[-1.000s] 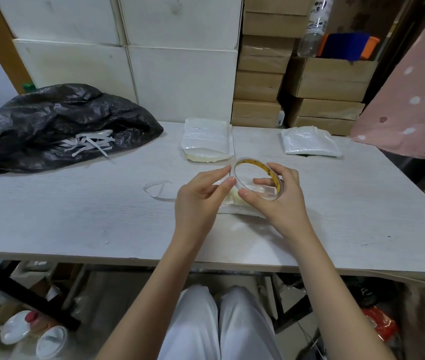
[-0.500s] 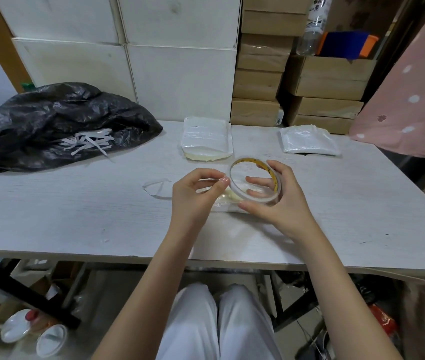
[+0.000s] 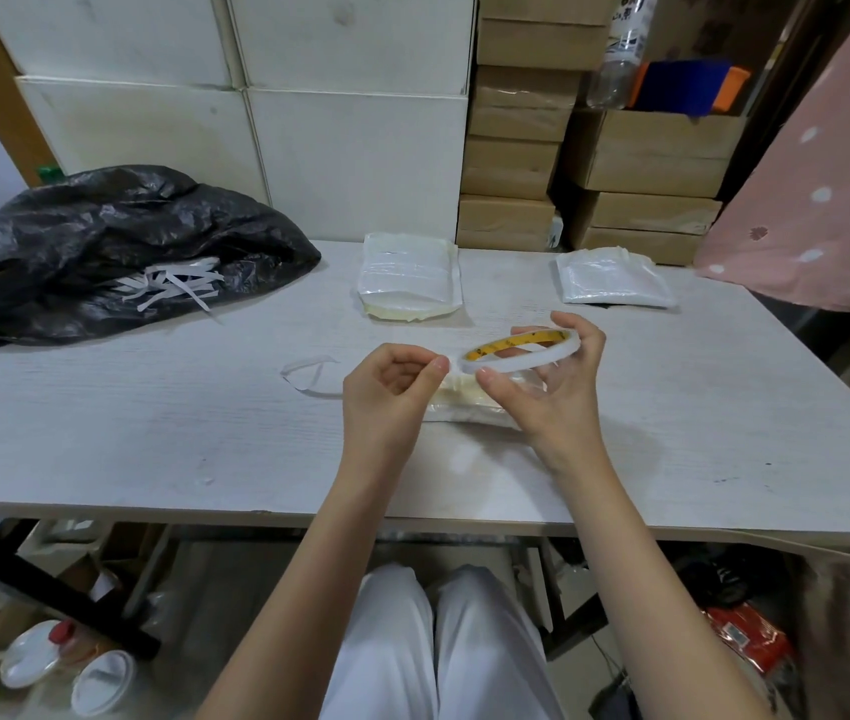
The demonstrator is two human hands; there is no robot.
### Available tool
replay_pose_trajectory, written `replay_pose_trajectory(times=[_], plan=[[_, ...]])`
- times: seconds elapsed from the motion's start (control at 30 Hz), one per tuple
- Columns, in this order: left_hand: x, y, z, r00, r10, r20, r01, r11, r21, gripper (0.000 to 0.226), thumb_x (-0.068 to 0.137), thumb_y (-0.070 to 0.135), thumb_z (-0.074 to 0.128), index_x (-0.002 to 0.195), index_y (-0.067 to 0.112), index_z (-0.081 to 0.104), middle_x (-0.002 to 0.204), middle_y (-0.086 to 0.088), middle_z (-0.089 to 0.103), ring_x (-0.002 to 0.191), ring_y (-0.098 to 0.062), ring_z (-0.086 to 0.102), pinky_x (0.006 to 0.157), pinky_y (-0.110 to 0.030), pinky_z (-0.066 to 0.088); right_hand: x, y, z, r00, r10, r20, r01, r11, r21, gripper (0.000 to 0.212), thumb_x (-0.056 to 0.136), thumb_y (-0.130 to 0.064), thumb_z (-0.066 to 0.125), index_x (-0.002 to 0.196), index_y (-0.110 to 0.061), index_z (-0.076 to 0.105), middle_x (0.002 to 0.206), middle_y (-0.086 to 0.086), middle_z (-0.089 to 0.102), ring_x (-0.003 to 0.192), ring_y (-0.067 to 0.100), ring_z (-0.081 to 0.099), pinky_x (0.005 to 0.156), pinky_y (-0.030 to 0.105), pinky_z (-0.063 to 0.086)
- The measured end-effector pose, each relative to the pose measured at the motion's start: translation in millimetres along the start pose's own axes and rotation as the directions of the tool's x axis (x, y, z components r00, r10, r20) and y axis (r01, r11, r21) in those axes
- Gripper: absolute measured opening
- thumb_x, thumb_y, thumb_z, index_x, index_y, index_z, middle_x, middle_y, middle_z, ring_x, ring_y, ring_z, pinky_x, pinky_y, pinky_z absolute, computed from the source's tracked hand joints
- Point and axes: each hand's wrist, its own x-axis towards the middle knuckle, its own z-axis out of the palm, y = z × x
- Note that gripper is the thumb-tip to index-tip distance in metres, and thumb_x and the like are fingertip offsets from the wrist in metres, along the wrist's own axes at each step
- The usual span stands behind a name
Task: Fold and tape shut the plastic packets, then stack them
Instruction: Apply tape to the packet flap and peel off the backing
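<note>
My right hand [image 3: 555, 392] grips a thin roll of tape [image 3: 516, 350], white outside and yellow inside, tilted almost flat above the table. My left hand [image 3: 386, 392] is just left of the roll, its thumb and forefinger pinched together at the roll's near rim, seemingly on the tape's end. Under both hands lies a plastic packet [image 3: 459, 407], mostly hidden. A stack of packets [image 3: 409, 275] sits at the table's back middle. Another stack [image 3: 612, 278] lies at the back right.
A black plastic bag [image 3: 100, 252] with white paper strips [image 3: 173, 285] covers the table's left. A curled clear strip [image 3: 311, 376] lies left of my hands. White and brown boxes [image 3: 516, 148] stand behind the table. A pink dotted cloth [image 3: 817, 200] hangs at the right.
My right hand has lifted the roll and tipped it flatter. My left hand's fingers have curled from reaching the roll into a pinch at its rim.
</note>
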Motion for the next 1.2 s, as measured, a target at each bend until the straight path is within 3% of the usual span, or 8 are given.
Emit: replay_pose_trajectory(times=[0.2,0.3,0.4,0.6,0.77,1.0,1.1,1.2], plan=[[-4,1,-3,0.994,0.033,-0.108,-0.032,0.999,0.013,0.018,0.080,0.011,0.072,0.097,0.013,0.066,0.076,0.002,0.068,0.068,0.000,0.061,0.064,-0.008,0.046,0,9,11,0.992,-0.055,-0.113,0.046,0.996,-0.079,0.077,0.071,0.002,0.076,0.117,-0.029,0.022,0.111,-0.001,0.041,0.098,0.013,0.060,0.073,0.015,0.052],[-4,1,-6,0.991,0.022,-0.133,-0.019,1.000,0.024,0.010,0.079,0.012,0.073,0.088,0.014,0.071,0.076,0.003,0.068,0.071,-0.002,0.062,0.065,-0.009,0.047,-1,9,16,0.987,-0.048,-0.156,0.022,0.986,-0.163,0.076,0.070,-0.009,0.078,0.112,-0.035,0.021,0.130,0.010,0.036,0.084,-0.003,0.063,0.071,0.007,0.047],[-4,0,-7,0.988,0.014,-0.154,-0.014,1.000,0.007,0.008,0.079,0.011,0.073,0.085,0.015,0.072,0.077,0.003,0.069,0.072,-0.005,0.062,0.068,-0.014,0.050,-1,12,17,0.974,-0.085,-0.210,0.031,0.968,-0.248,0.077,0.068,-0.015,0.080,0.113,-0.034,0.021,0.136,0.008,0.029,0.096,0.008,0.061,0.068,0.001,0.043],[0,-2,-22,0.987,-0.003,-0.158,0.015,0.997,0.074,0.009,0.078,0.013,0.074,0.083,0.020,0.072,0.072,0.006,0.067,0.069,-0.007,0.055,0.065,-0.017,0.043,-4,18,19,0.971,-0.141,-0.192,0.066,0.933,-0.354,0.081,0.062,-0.023,0.082,0.114,-0.037,0.022,0.126,-0.007,0.023,0.089,0.015,0.062,0.076,0.024,0.053],[-2,-7,-26,0.985,0.007,-0.170,0.019,0.988,0.152,0.008,0.078,0.017,0.074,0.085,0.018,0.070,0.070,0.008,0.066,0.067,0.006,0.059,0.063,-0.006,0.043,-6,21,24,0.953,-0.226,-0.204,0.117,0.891,-0.438,0.082,0.060,-0.019,0.083,0.119,-0.029,0.027,0.120,-0.012,0.020,0.088,0.006,0.055,0.076,0.016,0.050],[1,-14,-25,0.979,0.018,-0.204,0.012,0.989,0.148,0.016,0.075,0.015,0.076,0.080,0.018,0.061,0.075,0.000,0.067,0.071,-0.010,0.064,0.063,-0.012,0.048,-6,23,29,0.930,-0.321,-0.176,0.184,0.825,-0.534,0.082,0.056,-0.017,0.081,0.120,-0.021,0.031,0.120,-0.006,0.020,0.092,-0.012,0.044,0.074,0.018,0.050],[2,-18,-24,0.980,0.048,-0.193,-0.013,0.984,0.177,0.017,0.076,0.015,0.076,0.076,0.017,0.059,0.076,0.000,0.066,0.074,-0.015,0.065,0.069,-0.023,0.052,-5,22,32,0.920,-0.351,-0.175,0.188,0.786,-0.588,0.081,0.055,-0.030,0.080,0.117,-0.023,0.028,0.118,-0.005,0.019,0.099,0.000,0.040,0.071,0.024,0.052],[2,-20,-23,0.981,0.080,-0.177,-0.044,0.978,0.203,0.018,0.076,0.013,0.074,0.075,0.019,0.057,0.072,0.005,0.063,0.069,-0.008,0.062,0.068,-0.021,0.050,-3,21,36,0.915,-0.361,-0.180,0.170,0.751,-0.638,0.079,0.054,-0.048,0.074,0.113,-0.028,0.026,0.116,-0.004,0.019,0.109,0.022,0.044,0.069,0.026,0.052]])
